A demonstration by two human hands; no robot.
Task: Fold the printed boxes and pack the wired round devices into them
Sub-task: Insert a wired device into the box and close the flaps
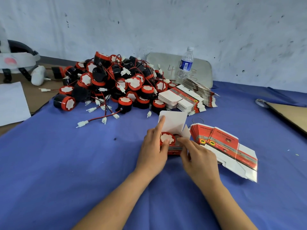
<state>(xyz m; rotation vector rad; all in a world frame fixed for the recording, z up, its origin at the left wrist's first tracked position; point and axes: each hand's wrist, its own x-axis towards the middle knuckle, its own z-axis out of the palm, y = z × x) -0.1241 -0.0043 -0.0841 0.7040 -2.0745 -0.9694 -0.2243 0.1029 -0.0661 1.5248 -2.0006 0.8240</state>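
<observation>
Two bare forearms reach in from the bottom edge over a blue-covered surface (66, 163), both hands working on one open box (173, 151) at centre. Left hand (154, 146) curls round the box's left side, thumb on the white face of the round device (167, 138) seated inside, forefinger stretched straight up against the raised white lid flap. Right hand (197, 156) grips the box's right side, thumb low on the printed front and forefinger bent to the rim beside the device. Just right of the box, a fan of flat printed boxes (222, 143) lies spread on the cloth. Behind, a heap of red-and-black wired devices (113, 83) trails white connectors toward the near side, with a banded stack of flat boxes (182, 98) touching its right edge. A water bottle (186, 62) stands upright near the wall, behind that stack. A loose rubber band (198, 120) lies between the stack and the fan.
</observation>
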